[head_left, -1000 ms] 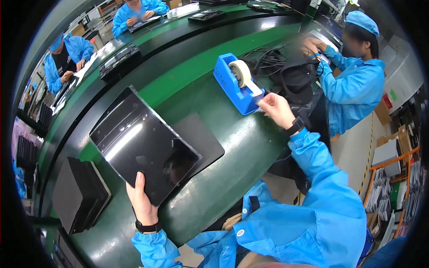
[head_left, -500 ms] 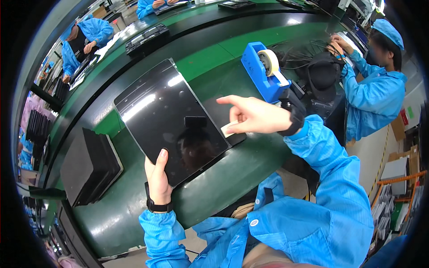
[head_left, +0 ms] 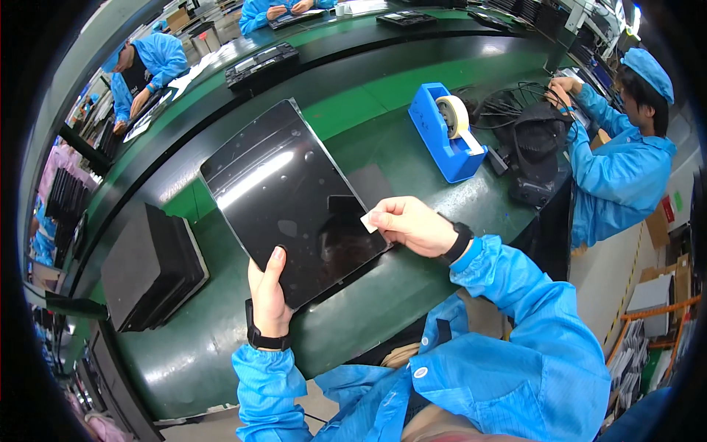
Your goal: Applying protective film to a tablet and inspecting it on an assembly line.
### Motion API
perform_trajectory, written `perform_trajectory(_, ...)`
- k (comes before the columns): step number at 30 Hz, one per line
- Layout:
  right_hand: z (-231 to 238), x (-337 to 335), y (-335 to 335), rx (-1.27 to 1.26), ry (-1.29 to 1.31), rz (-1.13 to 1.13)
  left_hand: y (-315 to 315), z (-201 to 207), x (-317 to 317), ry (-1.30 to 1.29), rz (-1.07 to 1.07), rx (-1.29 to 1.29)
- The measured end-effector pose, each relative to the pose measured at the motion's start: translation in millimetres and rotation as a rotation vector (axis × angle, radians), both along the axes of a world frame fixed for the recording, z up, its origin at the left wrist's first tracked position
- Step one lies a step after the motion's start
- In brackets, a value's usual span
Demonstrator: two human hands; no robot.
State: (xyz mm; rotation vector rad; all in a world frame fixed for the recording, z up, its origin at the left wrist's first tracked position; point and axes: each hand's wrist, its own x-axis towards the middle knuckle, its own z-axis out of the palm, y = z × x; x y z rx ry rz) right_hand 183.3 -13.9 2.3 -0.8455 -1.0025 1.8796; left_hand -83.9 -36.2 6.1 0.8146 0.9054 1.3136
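A glossy black screen panel (head_left: 283, 180) is tilted over the bench, with bright light reflections and several smudges or bubbles on its face. My left hand (head_left: 269, 298) grips its lower left edge, thumb on the front and the other fingers hidden behind. At the panel's lower right edge, my right hand (head_left: 418, 227) pinches a small white tab (head_left: 367, 222) between thumb and forefinger. The tab lies against the edge of the panel; whether it is stuck there I cannot tell.
A blue tape dispenser (head_left: 434, 140) stands beyond my right hand, next to a black bag (head_left: 541, 136) and cables. Black foam-like slabs (head_left: 143, 269) are stacked at left. Along the far conveyor lies a black device (head_left: 261, 65). Co-workers in blue sit left, far and right.
My right hand has come nearer to me, and its outstretched forefinger has curled in onto the white tab. The panel stays in my left hand, shifted slightly in view.
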Motion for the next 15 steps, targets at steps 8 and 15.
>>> perform_trajectory(8, 18.1, -37.9, -19.5, -0.263, 0.456, -0.098, -1.9, 0.7, 0.4, -0.106, 0.008, 0.005)
perform_trajectory(15, 14.5, -15.8, -6.3, 0.05, -0.107, -0.35, -2.2, 6.4, 1.0, -0.113, 0.0, 0.048)
